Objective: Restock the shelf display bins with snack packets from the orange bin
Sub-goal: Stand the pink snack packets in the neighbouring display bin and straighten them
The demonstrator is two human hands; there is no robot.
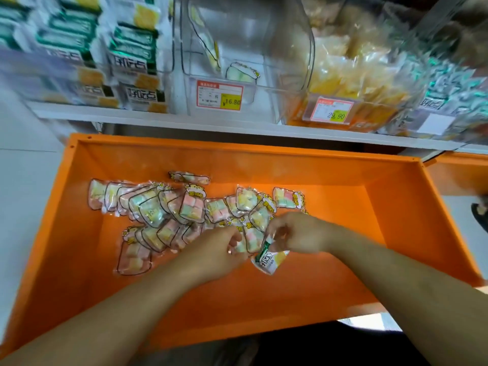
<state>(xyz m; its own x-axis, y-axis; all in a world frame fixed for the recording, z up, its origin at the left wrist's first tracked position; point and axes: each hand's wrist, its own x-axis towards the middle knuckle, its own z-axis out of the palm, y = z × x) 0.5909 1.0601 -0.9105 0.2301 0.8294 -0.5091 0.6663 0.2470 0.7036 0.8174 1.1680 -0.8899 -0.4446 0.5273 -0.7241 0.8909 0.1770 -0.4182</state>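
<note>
Both hands reach into the orange bin (330, 299) and meet at the near edge of the packets (169, 212) lying on its floor. The left hand (219, 252) has its fingers curled down among pastel packets; it seems to grip one or more, though motion blur hides the exact hold. The right hand (298, 233) is curled as well, fingertips beside a green-and-white packet (268, 257) that differs from the rest; whether it pinches that packet or only touches it I cannot tell.

Beyond the hands, the clear packets of pink, green and yellow squares spread in a loose heap across the left and middle of the bin floor, overlapping one another, with one lying apart near the far wall.

Past the bin runs a white shelf (184, 122) carrying clear display bins. The middle bin (237, 48) holds only a few pastel packets and carries a price tag (219, 95) reading 16.80. To its left stand rows of green-and-white packs (132, 56). To its right a bin of yellow packets (351, 75) bears a tag (331, 110) reading 29.90, and silvery packets (449, 85) fill the far right.
</note>
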